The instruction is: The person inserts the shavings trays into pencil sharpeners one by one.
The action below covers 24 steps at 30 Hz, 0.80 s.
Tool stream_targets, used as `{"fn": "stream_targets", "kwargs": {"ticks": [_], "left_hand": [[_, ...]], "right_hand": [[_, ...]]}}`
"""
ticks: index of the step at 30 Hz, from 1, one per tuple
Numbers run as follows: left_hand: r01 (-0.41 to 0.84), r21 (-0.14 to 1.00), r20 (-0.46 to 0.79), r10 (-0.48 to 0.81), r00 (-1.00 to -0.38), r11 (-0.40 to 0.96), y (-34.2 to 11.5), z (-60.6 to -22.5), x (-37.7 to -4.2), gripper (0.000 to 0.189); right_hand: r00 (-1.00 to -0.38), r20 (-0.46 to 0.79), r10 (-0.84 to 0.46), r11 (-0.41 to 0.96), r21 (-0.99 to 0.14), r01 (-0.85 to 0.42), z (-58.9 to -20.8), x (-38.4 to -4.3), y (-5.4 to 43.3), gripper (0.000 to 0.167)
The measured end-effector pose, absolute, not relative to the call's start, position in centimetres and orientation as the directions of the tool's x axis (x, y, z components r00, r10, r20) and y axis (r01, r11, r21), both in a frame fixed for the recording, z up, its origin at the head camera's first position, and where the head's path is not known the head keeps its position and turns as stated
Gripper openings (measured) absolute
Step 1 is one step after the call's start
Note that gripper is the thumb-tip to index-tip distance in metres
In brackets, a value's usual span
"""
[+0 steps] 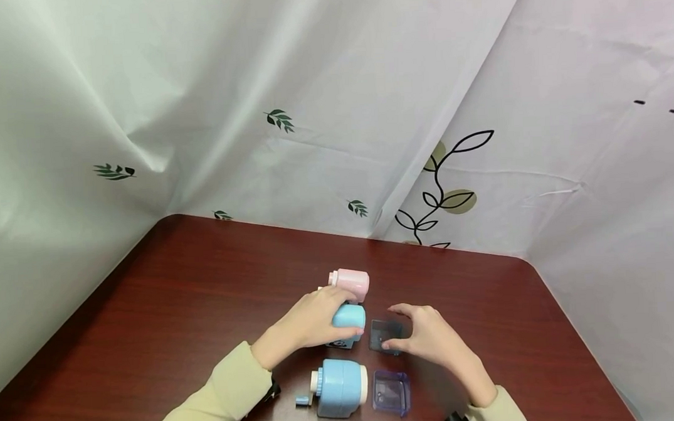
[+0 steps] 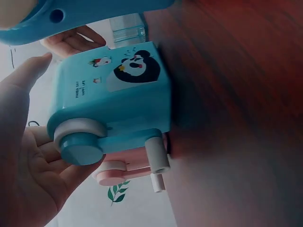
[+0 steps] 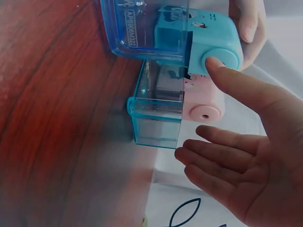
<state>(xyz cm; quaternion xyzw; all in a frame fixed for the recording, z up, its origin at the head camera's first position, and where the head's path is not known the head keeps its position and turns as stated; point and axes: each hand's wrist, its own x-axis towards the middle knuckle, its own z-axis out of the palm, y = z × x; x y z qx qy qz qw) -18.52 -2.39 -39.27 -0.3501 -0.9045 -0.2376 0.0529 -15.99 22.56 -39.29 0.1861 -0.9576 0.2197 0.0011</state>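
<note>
Teal sharpener steadied in left hand; right hand free at clear teal drawer.
The left hand grasps the sharpener body across its top, apparently for stability, leaving the crank handle unobstructed. The right hand, released, spreads thumb and fingers about the drawer, a posture likely matched to its width; contact cannot be confirmed. The blue sharpener and purple-edged drawer sit between the forearms; the pink sharpener is just beyond the left hand.
</note>
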Motion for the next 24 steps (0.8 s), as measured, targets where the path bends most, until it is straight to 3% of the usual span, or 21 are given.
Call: {"fn": "stream_targets", "kwargs": {"ticks": [9, 24], "left_hand": [[0.643, 0.393, 0.214, 0.615, -0.759, 0.657, -2.3, -40.0, -18.8, 0.057], [0.704, 0.339, 0.269, 0.652, -0.708, 0.624, -2.2, -41.2, -19.6, 0.056]], "right_hand": [[-0.93, 0.032, -0.366, 0.849, -0.397, -0.347, -39.7, -16.0, 23.2, 0.066], [-0.922, 0.032, -0.386, 0.844, -0.391, -0.367, -40.3, -15.8, 23.8, 0.068]]}}
